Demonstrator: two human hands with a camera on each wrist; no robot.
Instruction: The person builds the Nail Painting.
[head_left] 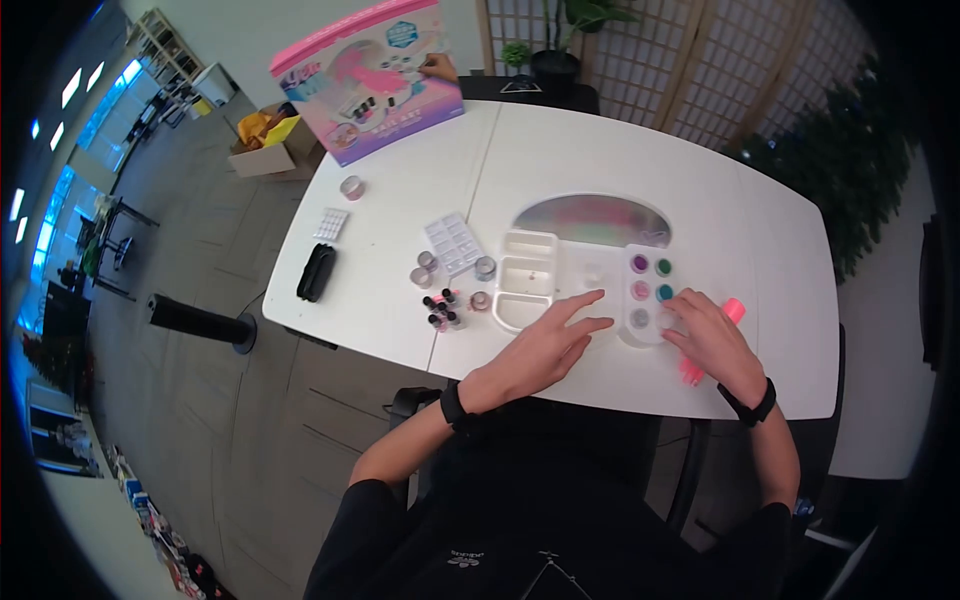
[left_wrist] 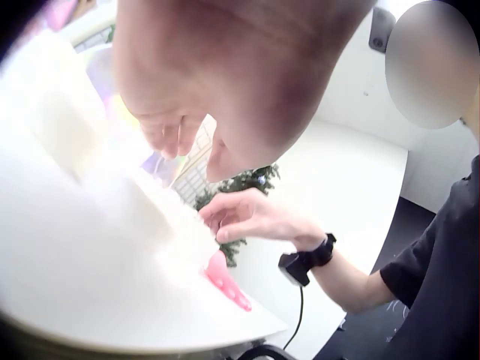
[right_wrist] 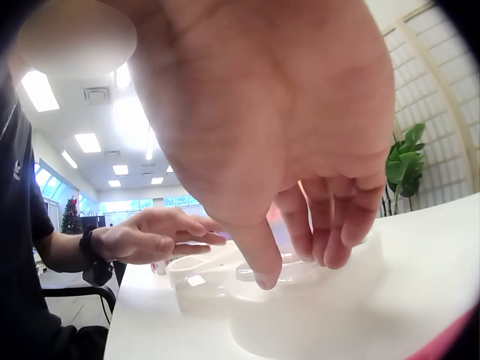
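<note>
Fingers of the right hand (head_left: pixel 714 337) are pinching a clear pot (right_wrist: pixel 244 274), seemingly steadying it on the white holder (head_left: pixel 651 336), while the left hand (head_left: pixel 540 352) is hovering, spread and empty.

Two bare forearms, the left one (head_left: pixel 405 440) and the right one (head_left: pixel 776 465), reach forward from short black sleeves (head_left: pixel 362 525), each wrist circled by a dark band (head_left: pixel 454 404). The person's bare left hand (head_left: pixel 545 348) is held palm down and grips nothing, its fingers extended and slightly spread, pointing inward toward the other hand. The bare right hand (head_left: pixel 712 335) angles forward and inward, fingers bent downward, the thumb pointing down opposite them with a gap between.
</note>
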